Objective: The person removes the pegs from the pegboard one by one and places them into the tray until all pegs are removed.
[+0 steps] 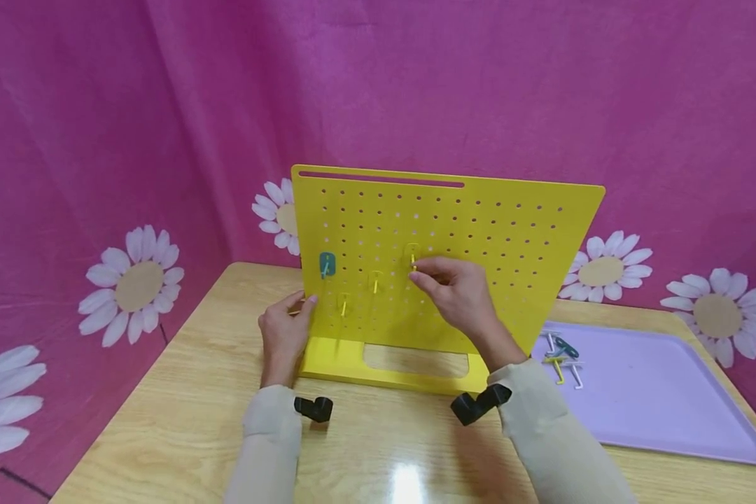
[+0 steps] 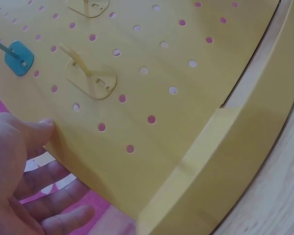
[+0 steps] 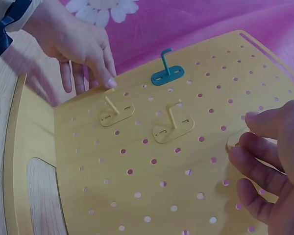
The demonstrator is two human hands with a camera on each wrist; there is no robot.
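Observation:
A yellow pegboard stands upright on its base. My right hand pinches a yellow hook between thumb and fingers, its backplate against the board's middle. In the right wrist view the fingers hide most of that hook. My left hand holds the board's left edge, the thumb on the front and the other fingers behind. To the left on the board sit a teal hook and two more yellow hooks, one higher and one lower.
On the right, a lilac tray carries several loose hooks, white, green and yellow, near its left end. Beneath everything is a wooden table. A magenta curtain with white flowers hangs close behind the board.

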